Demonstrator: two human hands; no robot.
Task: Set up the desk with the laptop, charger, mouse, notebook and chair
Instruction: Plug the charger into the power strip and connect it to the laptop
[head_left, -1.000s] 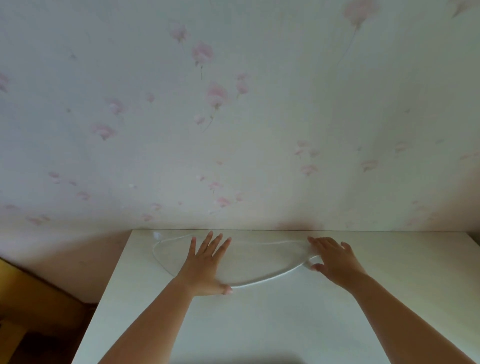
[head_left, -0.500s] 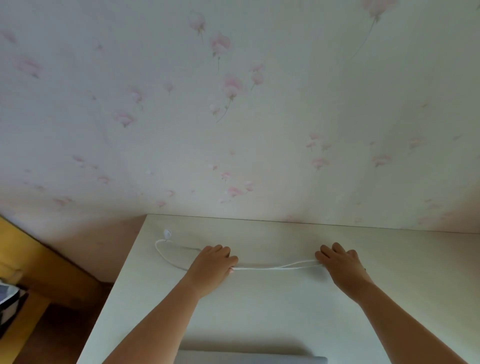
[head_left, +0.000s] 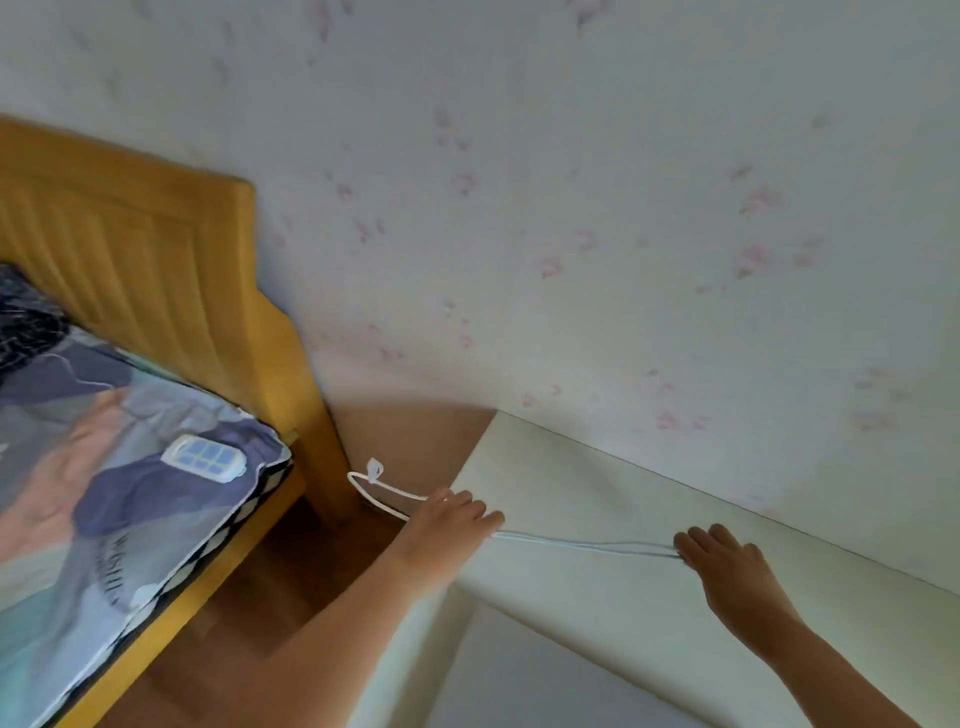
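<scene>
Nearest you, the laptop (head_left: 545, 675) is lying closed on the desk (head_left: 597, 493), so that part looks done. Just beyond it, you are holding the charger cable (head_left: 582, 544) doubled and stretched between both hands: your left hand (head_left: 447, 525) is gripping it at the desk's left edge, its loop end hanging past toward the bed (head_left: 130, 467), and your right hand (head_left: 727, 561) is pinching the other end. Mouse, notebook and chair are not showing, so most of the setup is probably waiting.
</scene>
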